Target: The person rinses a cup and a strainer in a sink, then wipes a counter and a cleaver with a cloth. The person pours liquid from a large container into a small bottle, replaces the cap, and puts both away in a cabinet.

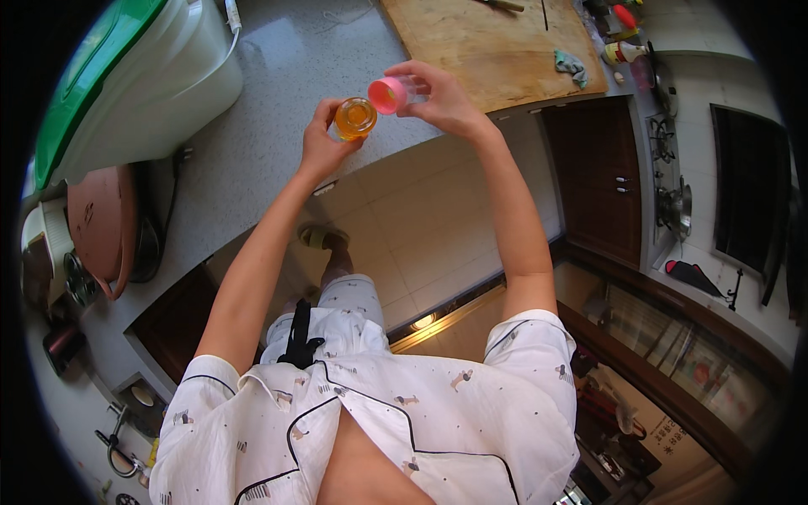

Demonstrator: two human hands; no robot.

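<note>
My left hand grips a small clear glass jar of amber liquid, its round top facing up towards me. Close to the right of it, my right hand holds a small clear container with a pink rim. That container is tipped on its side, the pink end turned towards the jar and me. Something yellowish shows inside the pink ring; I cannot tell what it is. Both hands are above the front edge of a speckled grey countertop.
A large wooden cutting board lies at the upper right, with a crumpled cloth and a knife handle on it. At the left stand a white bin with a green lid and a reddish-brown round pan-like vessel. A gas stove is far right.
</note>
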